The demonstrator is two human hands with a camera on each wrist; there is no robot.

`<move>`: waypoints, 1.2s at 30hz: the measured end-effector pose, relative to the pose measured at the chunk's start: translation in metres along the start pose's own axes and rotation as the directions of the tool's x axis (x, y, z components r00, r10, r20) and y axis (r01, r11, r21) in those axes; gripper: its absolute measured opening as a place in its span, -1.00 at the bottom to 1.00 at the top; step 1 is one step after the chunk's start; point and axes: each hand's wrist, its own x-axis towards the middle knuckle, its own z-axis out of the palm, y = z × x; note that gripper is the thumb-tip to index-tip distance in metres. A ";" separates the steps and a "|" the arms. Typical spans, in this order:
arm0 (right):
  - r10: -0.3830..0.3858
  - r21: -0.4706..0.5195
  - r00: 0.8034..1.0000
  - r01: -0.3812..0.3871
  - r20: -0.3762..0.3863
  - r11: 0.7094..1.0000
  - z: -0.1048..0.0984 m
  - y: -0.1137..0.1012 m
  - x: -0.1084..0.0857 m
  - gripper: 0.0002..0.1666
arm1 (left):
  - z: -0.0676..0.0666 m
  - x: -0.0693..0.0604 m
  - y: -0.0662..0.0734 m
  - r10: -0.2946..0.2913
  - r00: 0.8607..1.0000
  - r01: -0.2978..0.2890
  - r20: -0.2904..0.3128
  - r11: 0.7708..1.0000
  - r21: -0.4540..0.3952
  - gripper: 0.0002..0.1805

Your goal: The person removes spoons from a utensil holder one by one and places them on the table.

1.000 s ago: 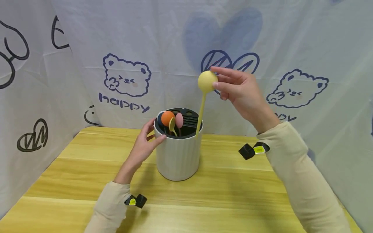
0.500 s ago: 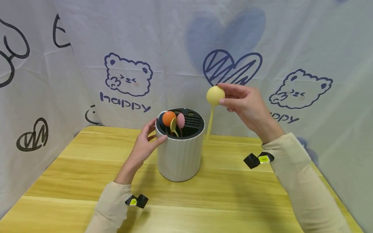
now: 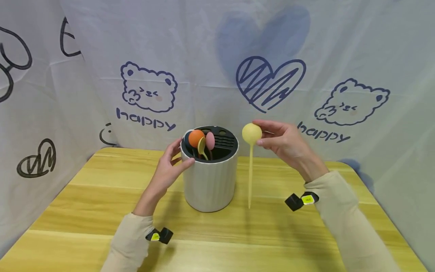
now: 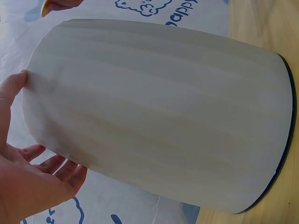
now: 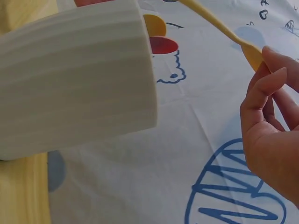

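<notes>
Left hand (image 3: 168,167) cups container (image 3: 209,185); right hand (image 3: 286,145) pinches spoon (image 3: 251,134) aloft.

Cream sleeves (image 3: 132,238), black wrist cameras (image 3: 293,202)

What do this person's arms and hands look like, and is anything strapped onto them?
The left hand and right hand wear no gloves. The left sleeve and right sleeve are plain cream, long to the wrist. At each wrist sits a small black block beside a yellow patch, its markings too small to read. No cables show.
</notes>
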 end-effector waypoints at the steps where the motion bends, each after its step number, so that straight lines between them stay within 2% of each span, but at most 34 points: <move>1: 0.002 -0.005 1.000 -0.002 0.001 1.000 0.000 0.002 -0.001 -0.43 | 0.000 0.000 0.000 -0.002 1.000 0.002 -0.002 1.000 0.000 -0.22; 9: 0.061 0.004 0.998 -0.061 -0.028 0.998 -0.003 0.020 -0.007 -0.47 | -0.001 -0.001 0.001 0.005 1.000 -0.005 -0.001 1.000 0.007 -0.22; 17: 0.114 -0.028 0.992 -0.115 -0.059 0.993 -0.008 0.040 -0.014 -0.46 | -0.001 -0.001 0.002 0.006 1.000 -0.006 0.003 1.000 0.006 -0.22; 36: 0.253 -0.032 0.958 -0.260 -0.133 0.965 -0.021 0.090 -0.017 -0.33 | 0.000 -0.002 0.002 0.007 1.000 -0.007 0.002 1.000 0.011 -0.21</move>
